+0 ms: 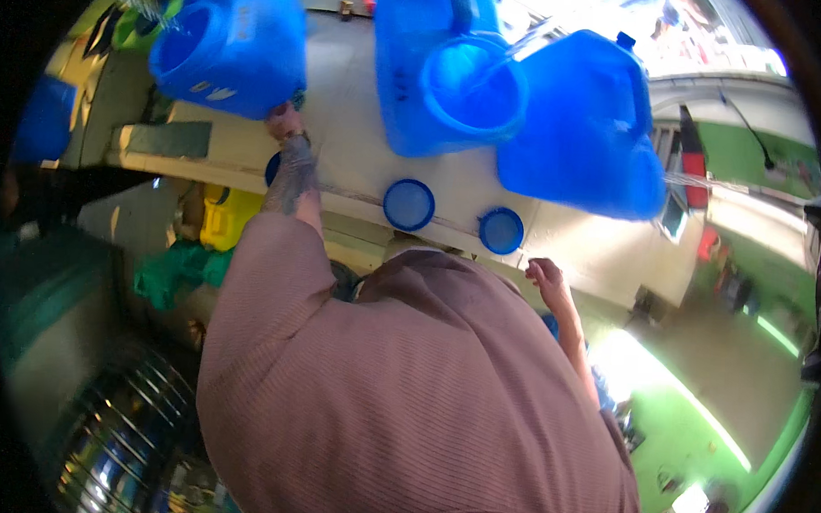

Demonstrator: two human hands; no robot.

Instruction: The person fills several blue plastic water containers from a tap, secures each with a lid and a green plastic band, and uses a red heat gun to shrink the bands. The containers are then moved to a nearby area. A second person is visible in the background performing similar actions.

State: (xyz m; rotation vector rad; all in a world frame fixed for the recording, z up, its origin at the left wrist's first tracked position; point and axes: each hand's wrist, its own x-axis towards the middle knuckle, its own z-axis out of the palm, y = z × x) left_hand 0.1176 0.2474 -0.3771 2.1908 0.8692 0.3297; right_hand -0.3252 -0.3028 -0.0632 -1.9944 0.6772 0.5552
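My left hand (pixel 286 121) reaches to the base of the left blue plastic water jug (pixel 255 54). Something small and green shows by its fingers, too blurred to name; whether it is gripped cannot be told. A second blue jug (pixel 407 73) has its wide mouth facing me, with a stream of water entering it. To its right is a third blue jug (pixel 571 126) with a side handle. My right hand (pixel 548 282) hangs near the counter edge, fingers loosely bent, holding nothing. Two round blue lids (pixel 409 204) (pixel 501 230) lie at the front edge; another is partly behind my left forearm.
The jugs stand on a pale counter (pixel 341 118). Below left are a yellow container (pixel 229 219) and green plastic material (pixel 172 272). A metal rack (pixel 119 443) stands at lower left. More clear streams show near the left and right jugs.
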